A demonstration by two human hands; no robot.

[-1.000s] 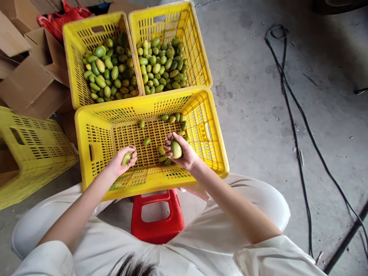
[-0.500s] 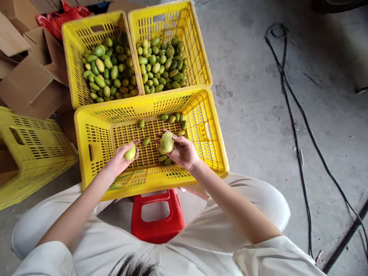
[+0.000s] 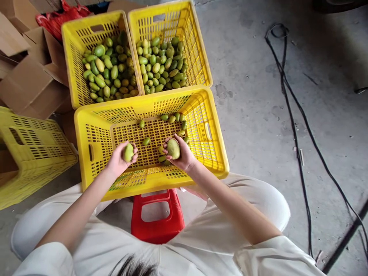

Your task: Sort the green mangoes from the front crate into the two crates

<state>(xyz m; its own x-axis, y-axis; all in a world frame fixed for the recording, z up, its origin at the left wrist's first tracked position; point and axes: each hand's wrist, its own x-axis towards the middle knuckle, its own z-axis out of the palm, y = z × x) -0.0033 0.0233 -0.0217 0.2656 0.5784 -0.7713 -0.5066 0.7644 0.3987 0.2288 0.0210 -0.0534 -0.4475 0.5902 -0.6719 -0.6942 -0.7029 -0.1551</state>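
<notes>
The left hand point(image 3: 119, 158) is closed around a small fruit point(image 3: 128, 153), the right hand point(image 3: 185, 155) around a bigger fruit point(image 3: 173, 149) — well apart, both over the near crate point(image 3: 155, 184). Just beyond — 2 fuller crates point(image 3: 202, 57).

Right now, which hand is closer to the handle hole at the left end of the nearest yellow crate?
Left. The left hand is a little to the right of the handle hole; the right hand is farther across, toward the yellow crate's other end.
</notes>
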